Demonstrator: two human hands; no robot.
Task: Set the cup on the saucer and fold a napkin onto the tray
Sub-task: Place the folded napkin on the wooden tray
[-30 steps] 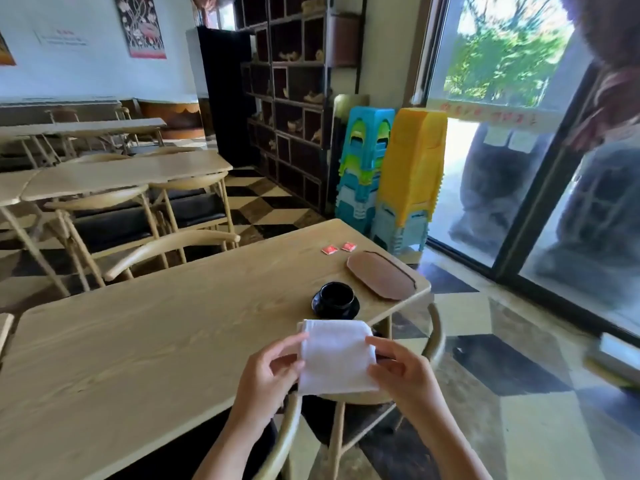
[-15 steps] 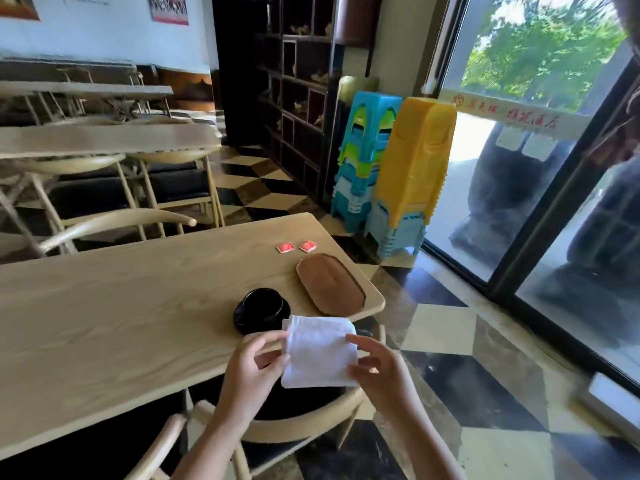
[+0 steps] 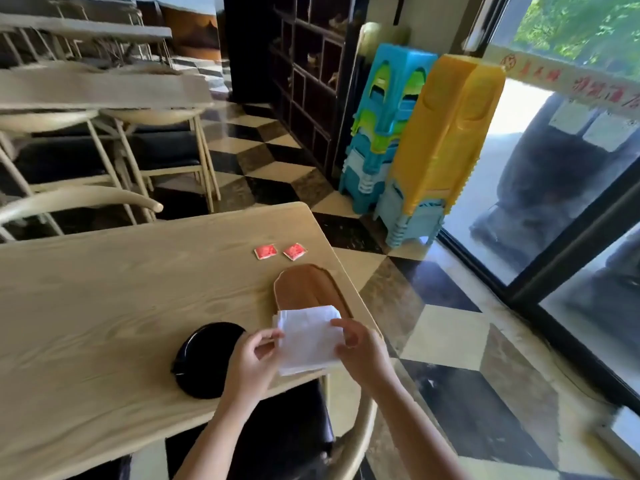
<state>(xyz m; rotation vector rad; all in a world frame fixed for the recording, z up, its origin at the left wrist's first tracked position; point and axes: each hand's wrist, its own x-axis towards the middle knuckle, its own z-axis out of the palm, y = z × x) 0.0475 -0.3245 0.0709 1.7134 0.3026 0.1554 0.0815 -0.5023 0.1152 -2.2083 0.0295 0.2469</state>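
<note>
We can make out red characters on a pale banner (image 3: 568, 79) across the glass door (image 3: 571, 188) at the right, but they are too blurred for us to read. The two small red sachets (image 3: 280, 251) on the desk (image 3: 104, 289) carry print that is too small to tell.

We see the white napkin (image 3: 308, 337) held between both hands, in front of the near end of the brown oval tray (image 3: 308, 289), so that its far edge covers the near end of the tray in our view. Whether it touches the tray we cannot tell. The left hand (image 3: 254, 365) pinches the napkin's left edge between thumb and fingers; the right hand (image 3: 360, 355) pinches the right edge the same way, thumb on top. The napkin looks folded, with several layers showing at its upper left corner.

Just left of the left hand sits the black cup and saucer (image 3: 204, 362), seen from above as a dark round shape, close to the desk's near edge. The sachets lie side by side beyond the tray's far end.

The desk is pale wood with a visible grain. A pale wooden chair with a black seat (image 3: 294, 441) stands tucked beneath us at the near edge. The floor (image 3: 450, 341) is tiled in a black, cream and grey cube pattern. Beyond it stand stacked plastic stools, a blue and green stack (image 3: 384, 116) beside a yellow stack (image 3: 446, 133), next to a dark cubby shelf (image 3: 304, 81). More pale desks and chairs (image 3: 104, 109) fill the room at the left.
</note>
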